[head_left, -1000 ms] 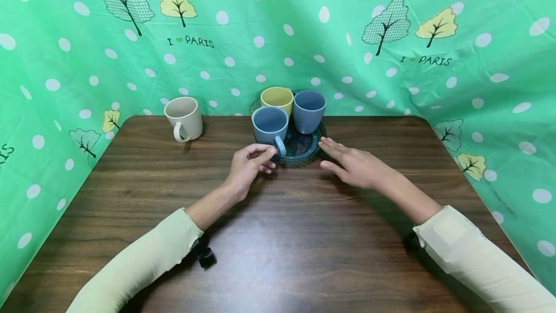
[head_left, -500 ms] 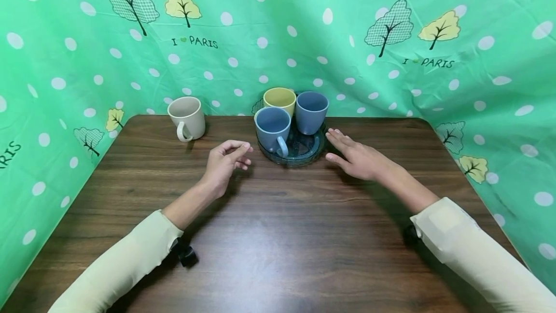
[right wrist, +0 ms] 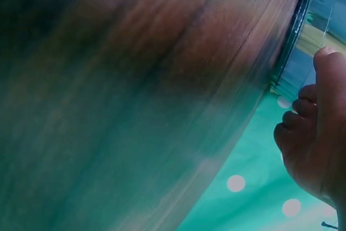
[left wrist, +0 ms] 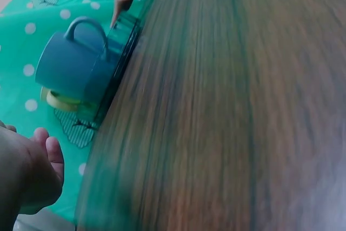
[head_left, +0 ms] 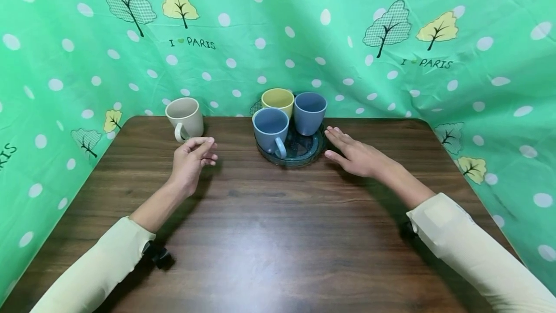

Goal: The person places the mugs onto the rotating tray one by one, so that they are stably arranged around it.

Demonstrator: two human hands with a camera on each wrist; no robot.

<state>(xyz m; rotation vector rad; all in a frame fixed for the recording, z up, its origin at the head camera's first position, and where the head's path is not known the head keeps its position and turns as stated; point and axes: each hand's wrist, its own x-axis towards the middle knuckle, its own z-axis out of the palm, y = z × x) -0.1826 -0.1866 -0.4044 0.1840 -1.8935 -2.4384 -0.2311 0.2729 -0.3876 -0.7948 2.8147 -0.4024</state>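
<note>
My left hand [head_left: 191, 165] hovers over the table just in front of a cream mug [head_left: 190, 116], its fingers loosely bent and holding nothing. That mug stands upright at the back left, handle toward me. On a round dark glass tray [head_left: 298, 160] stand a blue mug [head_left: 270, 132] with its handle to the front, a yellow cup [head_left: 282, 102] behind it, partly hidden, and a darker blue cup [head_left: 310, 116] at the right. My right hand [head_left: 360, 157], fingers straight, has its fingertips right at the tray's right rim.
The brown wooden table [head_left: 260, 235] runs back to a green dotted curtain [head_left: 286, 37] that surrounds it on three sides. The tray and mugs stand close to the table's back edge. Cream sleeves [head_left: 456, 235] cover both forearms.
My left hand has moved left from the blue mug's handle, away from the tray, to the front of the cream mug. The right hand has shifted only slightly and stays beside the tray.
</note>
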